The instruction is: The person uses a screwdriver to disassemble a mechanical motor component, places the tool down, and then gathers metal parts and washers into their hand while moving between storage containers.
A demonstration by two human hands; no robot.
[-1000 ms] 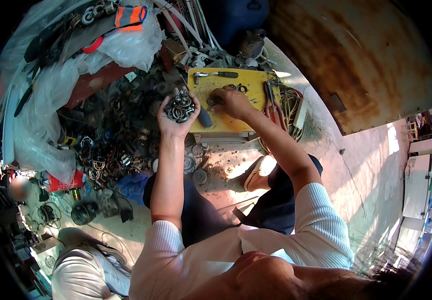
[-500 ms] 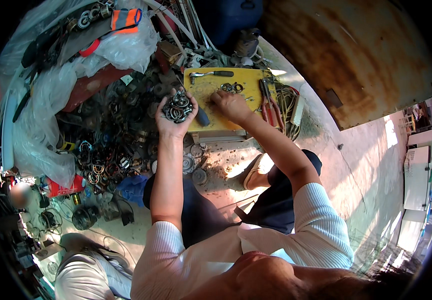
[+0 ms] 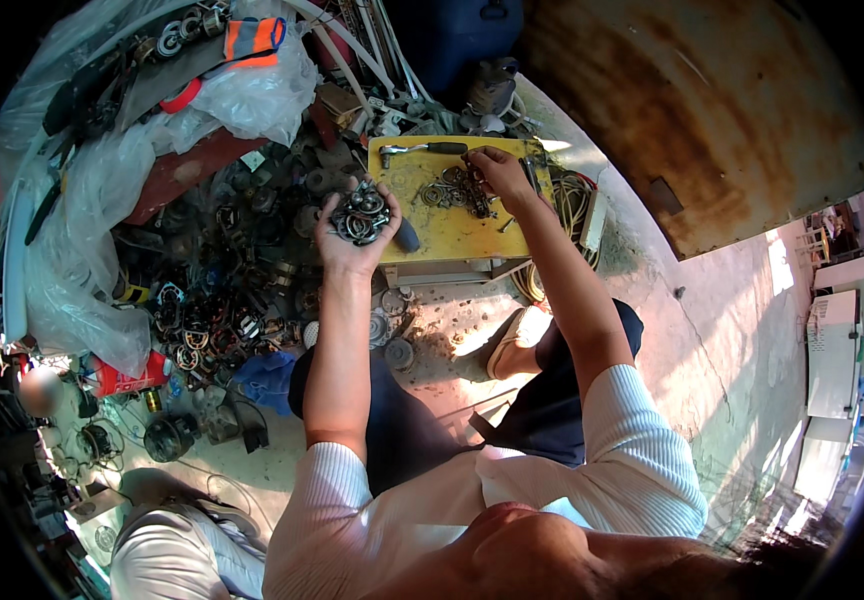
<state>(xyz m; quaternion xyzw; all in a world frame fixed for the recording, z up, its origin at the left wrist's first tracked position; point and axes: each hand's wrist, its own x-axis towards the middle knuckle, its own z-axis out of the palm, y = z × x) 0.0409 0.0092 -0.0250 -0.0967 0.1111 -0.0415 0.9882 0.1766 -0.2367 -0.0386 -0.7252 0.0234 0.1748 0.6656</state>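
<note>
My left hand is cupped palm up at the left edge of a yellow board, its fingers curled around a heap of small metal rings. Over the board's right half, my right hand is closed in a pinch. What its fingertips hold, if anything, is too small to make out. More loose rings lie spread on the board just left of and below that hand. A ratchet wrench with a dark handle rests along the board's far edge. The dark handle of another tool shows beside my left hand.
Scrap motor parts pile up on the left, near plastic sheeting. A rusty metal panel stands at far right. Coiled cable lies right of the board. Another person's leg is at lower left.
My right hand has moved away from me and to the right, uncovering rings spread on the board and now mostly hiding the red-handled pliers. My left hand has barely shifted.
</note>
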